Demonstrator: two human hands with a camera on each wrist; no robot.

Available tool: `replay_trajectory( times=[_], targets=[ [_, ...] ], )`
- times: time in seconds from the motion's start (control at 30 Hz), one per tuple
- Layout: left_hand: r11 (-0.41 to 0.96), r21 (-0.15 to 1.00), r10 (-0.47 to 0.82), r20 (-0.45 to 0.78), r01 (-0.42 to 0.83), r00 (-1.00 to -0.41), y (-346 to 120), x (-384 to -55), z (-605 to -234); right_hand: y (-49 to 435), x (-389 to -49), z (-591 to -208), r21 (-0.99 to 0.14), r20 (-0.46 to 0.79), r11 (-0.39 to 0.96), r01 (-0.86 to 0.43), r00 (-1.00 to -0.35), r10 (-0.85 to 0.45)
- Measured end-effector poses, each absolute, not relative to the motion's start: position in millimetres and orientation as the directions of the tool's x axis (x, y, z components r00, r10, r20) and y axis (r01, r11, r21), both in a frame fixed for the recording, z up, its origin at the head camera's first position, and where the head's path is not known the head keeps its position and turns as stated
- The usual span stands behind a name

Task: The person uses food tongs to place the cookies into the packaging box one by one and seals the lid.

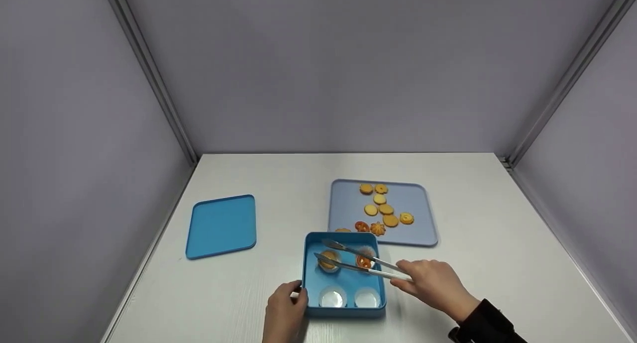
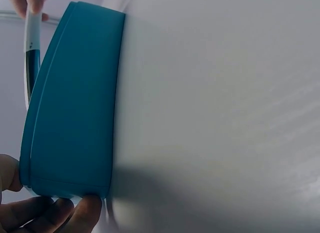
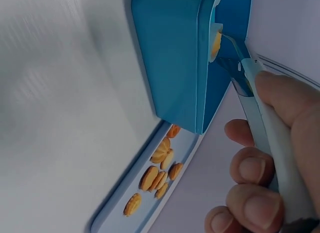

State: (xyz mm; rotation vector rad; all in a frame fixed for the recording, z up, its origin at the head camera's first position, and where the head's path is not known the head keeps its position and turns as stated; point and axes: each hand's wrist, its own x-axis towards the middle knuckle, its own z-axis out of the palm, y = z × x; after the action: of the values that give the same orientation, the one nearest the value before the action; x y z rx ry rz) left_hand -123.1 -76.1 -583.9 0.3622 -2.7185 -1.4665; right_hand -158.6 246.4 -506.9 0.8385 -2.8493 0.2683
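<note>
My left hand grips the near left side of a blue box, thumb at the rim and fingers against the wall. White-handled tongs are held in my right hand. Their dark tips are spread apart over the back of the box. Below them, a small cup at the back left holds a yellow cookie; the back right cup holds red-orange cookies. Two white cups, front left and front right, stand in the near half. The right wrist view shows the tongs' tips close to a yellow cookie.
Behind the box lies a pale blue tray carrying several yellow and red-orange cookies; the box overlaps its near left corner in the head view. A flat blue tray sits at the left. Grey panels enclose the white table.
</note>
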Motion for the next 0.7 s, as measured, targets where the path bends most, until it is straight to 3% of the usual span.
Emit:
replay_trajectory(
  times=[0.37,0.7],
  targets=[
    [0.537,0.818,-0.250,-0.079,-0.206,-0.965,-73.7,-125.1,-584.6,255.8,-155.1,-503.3,-0.143,0.178,0.845,-0.515,-0.854,-0.490],
    [0.492,0.841,-0.220,-0.133,-0.227,-0.966,-77.8,-127.3,-583.0,292.4,-149.6,-495.2,-0.145,0.392,0.831,-0.538,-0.802,-0.451]
  ],
)
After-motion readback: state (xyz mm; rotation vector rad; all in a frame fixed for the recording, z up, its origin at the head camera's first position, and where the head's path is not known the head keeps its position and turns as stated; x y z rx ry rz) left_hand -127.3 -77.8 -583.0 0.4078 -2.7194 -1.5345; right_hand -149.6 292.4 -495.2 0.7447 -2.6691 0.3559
